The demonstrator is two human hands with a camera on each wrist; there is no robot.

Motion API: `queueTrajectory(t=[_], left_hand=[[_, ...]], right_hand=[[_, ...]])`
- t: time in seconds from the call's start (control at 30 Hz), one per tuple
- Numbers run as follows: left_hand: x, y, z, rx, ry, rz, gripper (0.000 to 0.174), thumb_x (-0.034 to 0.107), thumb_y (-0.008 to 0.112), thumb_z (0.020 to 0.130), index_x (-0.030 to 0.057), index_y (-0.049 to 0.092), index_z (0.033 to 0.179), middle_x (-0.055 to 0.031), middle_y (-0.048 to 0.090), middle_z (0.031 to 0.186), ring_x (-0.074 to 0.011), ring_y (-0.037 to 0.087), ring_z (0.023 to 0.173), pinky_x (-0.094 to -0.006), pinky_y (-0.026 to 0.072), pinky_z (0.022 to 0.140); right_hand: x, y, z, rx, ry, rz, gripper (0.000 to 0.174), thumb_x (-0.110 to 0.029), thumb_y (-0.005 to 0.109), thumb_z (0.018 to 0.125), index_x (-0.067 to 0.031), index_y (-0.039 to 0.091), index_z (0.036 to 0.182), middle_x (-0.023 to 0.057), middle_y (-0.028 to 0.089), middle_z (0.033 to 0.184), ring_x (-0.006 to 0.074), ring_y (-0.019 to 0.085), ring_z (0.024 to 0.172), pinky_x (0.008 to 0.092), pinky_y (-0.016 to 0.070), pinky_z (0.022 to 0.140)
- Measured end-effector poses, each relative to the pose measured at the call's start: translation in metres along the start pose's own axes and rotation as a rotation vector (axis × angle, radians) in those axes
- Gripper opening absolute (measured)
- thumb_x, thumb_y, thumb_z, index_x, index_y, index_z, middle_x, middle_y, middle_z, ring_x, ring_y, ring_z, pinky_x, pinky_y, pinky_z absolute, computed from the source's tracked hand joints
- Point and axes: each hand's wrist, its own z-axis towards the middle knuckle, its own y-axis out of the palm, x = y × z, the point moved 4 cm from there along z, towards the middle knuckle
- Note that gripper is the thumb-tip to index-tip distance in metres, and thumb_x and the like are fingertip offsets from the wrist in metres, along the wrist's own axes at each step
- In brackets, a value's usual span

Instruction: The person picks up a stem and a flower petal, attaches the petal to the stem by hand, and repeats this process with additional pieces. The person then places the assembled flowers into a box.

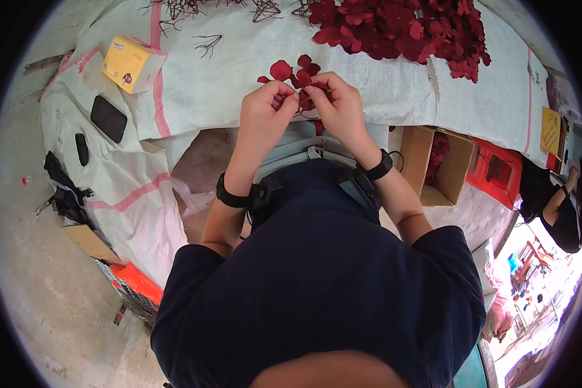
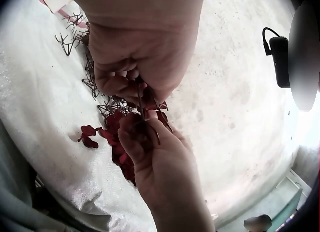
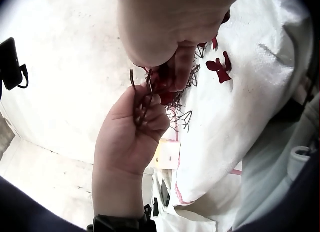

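In the head view, the left hand (image 1: pixel 265 116) and right hand (image 1: pixel 340 113) meet over the white cloth's near edge. Both pinch thin brown stems (image 3: pixel 148 99) between thumb and fingers, with red petals (image 1: pixel 281 70) around the fingertips. From the left wrist, the left hand (image 2: pixel 142 52) is at the top and the right hand (image 2: pixel 167 164) below, fingertips close together. In the right wrist view the left hand (image 3: pixel 131 137) holds stems upright while the right hand (image 3: pixel 175 37) comes from above. How the stems and petals join is hidden by the fingers.
A large heap of red petals (image 1: pixel 401 29) lies at the back right on the white cloth (image 1: pixel 207 84). Branched brown stems (image 1: pixel 265 9) lie at the back. A yellow box (image 1: pixel 130 63) and phone (image 1: pixel 108 119) are at left; a cardboard box (image 1: pixel 449 169) stands at right.
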Motion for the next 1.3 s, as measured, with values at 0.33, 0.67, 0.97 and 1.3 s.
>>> queueTrajectory(t=[0.33,0.67,0.97,1.3], left_hand=[[0.003,0.002,-0.001,0.005,0.020,-0.015,0.004,0.003,0.052,0.076,-0.0011,0.053,0.077,0.0022,0.051,0.064,-0.0017,0.044,0.055,-0.0154,0.0360,0.051],[0.005,0.006,0.002,0.000,0.037,-0.038,0.004,0.003,0.051,0.078,-0.0008,0.052,0.078,0.0031,0.049,0.064,-0.0009,0.042,0.055,-0.0148,0.0335,0.050],[0.007,0.008,0.002,0.043,0.052,-0.063,0.005,0.003,0.051,0.075,-0.0023,0.052,0.075,-0.0017,0.052,0.059,-0.0046,0.046,0.051,-0.0185,0.0369,0.046],[0.005,0.008,0.002,0.023,0.063,-0.079,0.004,0.002,0.050,0.077,-0.0016,0.052,0.079,0.0008,0.051,0.066,-0.0027,0.045,0.057,-0.0165,0.0368,0.051]], right_hand=[[0.002,0.001,-0.004,0.034,-0.015,0.017,0.007,-0.002,0.051,0.078,0.0031,0.051,0.083,0.0084,0.058,0.066,0.0093,0.056,0.060,0.0210,0.0439,0.053],[0.009,0.001,-0.007,0.135,-0.001,0.101,0.009,-0.003,0.052,0.078,0.0033,0.050,0.085,0.0071,0.058,0.069,0.0086,0.055,0.063,0.0209,0.0438,0.055],[0.012,0.002,-0.007,0.137,0.003,0.167,0.010,-0.003,0.052,0.079,0.0031,0.050,0.086,0.0063,0.058,0.071,0.0075,0.054,0.064,0.0207,0.0437,0.056],[0.012,0.005,-0.006,0.116,0.060,0.329,0.010,-0.005,0.050,0.081,0.0025,0.048,0.088,0.0034,0.055,0.076,0.0054,0.050,0.067,0.0187,0.0422,0.058]])
